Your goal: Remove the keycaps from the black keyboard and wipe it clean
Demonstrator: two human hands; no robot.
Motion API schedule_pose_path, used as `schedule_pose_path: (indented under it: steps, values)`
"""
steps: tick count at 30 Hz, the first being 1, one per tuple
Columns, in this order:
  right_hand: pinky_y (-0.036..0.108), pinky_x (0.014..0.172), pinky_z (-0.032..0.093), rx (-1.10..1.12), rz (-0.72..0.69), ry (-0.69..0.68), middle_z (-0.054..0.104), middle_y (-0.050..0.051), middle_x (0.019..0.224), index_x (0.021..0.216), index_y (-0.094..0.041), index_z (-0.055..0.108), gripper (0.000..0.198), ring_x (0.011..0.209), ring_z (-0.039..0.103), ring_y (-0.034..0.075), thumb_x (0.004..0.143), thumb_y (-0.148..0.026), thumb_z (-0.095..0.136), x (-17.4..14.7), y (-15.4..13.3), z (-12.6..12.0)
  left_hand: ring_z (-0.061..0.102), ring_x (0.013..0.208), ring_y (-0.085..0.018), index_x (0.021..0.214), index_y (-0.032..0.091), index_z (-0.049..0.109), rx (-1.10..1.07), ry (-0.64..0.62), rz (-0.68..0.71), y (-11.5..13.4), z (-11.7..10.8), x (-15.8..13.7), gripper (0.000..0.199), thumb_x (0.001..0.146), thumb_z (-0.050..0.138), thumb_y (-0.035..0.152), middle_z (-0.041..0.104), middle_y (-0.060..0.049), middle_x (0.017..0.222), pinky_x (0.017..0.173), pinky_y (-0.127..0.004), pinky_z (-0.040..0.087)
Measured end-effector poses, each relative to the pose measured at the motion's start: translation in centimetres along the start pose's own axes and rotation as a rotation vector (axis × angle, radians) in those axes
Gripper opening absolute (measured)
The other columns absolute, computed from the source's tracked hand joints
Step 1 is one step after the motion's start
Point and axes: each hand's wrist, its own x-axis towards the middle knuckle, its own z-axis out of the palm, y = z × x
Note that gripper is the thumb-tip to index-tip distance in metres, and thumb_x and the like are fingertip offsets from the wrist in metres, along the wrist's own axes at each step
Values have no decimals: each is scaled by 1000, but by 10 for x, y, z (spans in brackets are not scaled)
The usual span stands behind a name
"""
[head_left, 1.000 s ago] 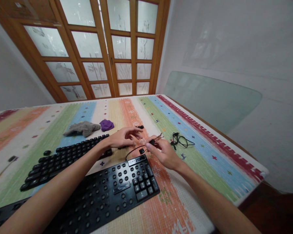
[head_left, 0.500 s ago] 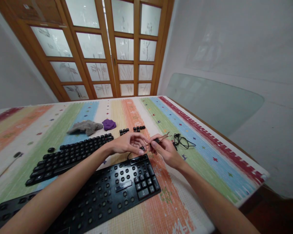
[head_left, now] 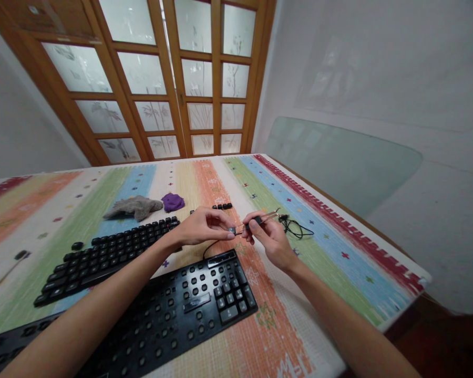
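My left hand (head_left: 205, 226) is closed, pinching a small dark keycap (head_left: 232, 230) between thumb and fingers. In my right hand (head_left: 270, 239) is a keycap puller with a black middle (head_left: 254, 222) and thin metal wires at both ends; its near wires reach to the keycap. Both hands are raised above the far right end of a black keyboard base (head_left: 173, 310), most of whose keys are off, leaving switches bare. A block of number keys (head_left: 232, 302) still sits on its right side. My left forearm covers part of the base.
Loose black keycaps lie in rows (head_left: 114, 252) behind the base, with several more (head_left: 223, 206) farther back. A grey cloth (head_left: 134, 208), a purple lump (head_left: 173, 202) and a coiled black cable (head_left: 295, 228) rest on the striped tablecloth (head_left: 205, 178).
My right hand has shifted slightly right and turned, bringing the puller more level. My left hand's fingers have closed together around the keycap. The view has moved slightly.
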Motion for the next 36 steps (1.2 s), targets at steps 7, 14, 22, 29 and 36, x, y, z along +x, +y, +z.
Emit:
schedule_pose_path:
  steps: [7, 14, 22, 29, 36]
  values:
    - [28, 58, 42, -85, 27, 28, 59, 1, 72, 93, -17, 58, 35, 62, 55, 13, 93, -52, 56, 2, 3, 2, 65, 92, -18, 88, 19, 78, 438, 17, 261, 9, -11, 1, 12, 80, 76, 27, 71, -9, 98, 83, -34, 52]
    - [28, 57, 43, -95, 82, 56, 60, 1, 70, 89, -17, 57, 41, 61, 55, 13, 89, -58, 57, 3, 3, 4, 63, 93, -18, 89, 22, 78, 489, 66, 293, 0, -11, 0, 13, 81, 75, 31, 68, -7, 99, 82, -34, 51]
    - [29, 57, 44, -166, 158, 52, 61, 2, 69, 82, -17, 57, 46, 60, 57, 15, 88, -63, 55, 5, 7, 3, 57, 99, -19, 86, 20, 78, 499, 55, 279, -2, -7, 0, 13, 80, 75, 31, 59, -9, 106, 87, -36, 51]
    - [28, 59, 47, -63, 163, -57, 63, 2, 73, 90, -17, 56, 41, 64, 58, 14, 88, -58, 58, 6, 1, 0, 56, 107, -22, 85, 19, 77, 385, 35, 239, 3, -9, -1, 15, 79, 77, 32, 58, -8, 106, 91, -38, 50]
    - [29, 61, 47, -208, 155, -2, 63, 3, 74, 95, -17, 57, 36, 65, 59, 16, 93, -52, 52, 4, 9, 4, 56, 102, -21, 85, 17, 74, 720, -55, 318, 10, -9, -2, 14, 87, 65, 28, 54, -11, 113, 84, -35, 52]
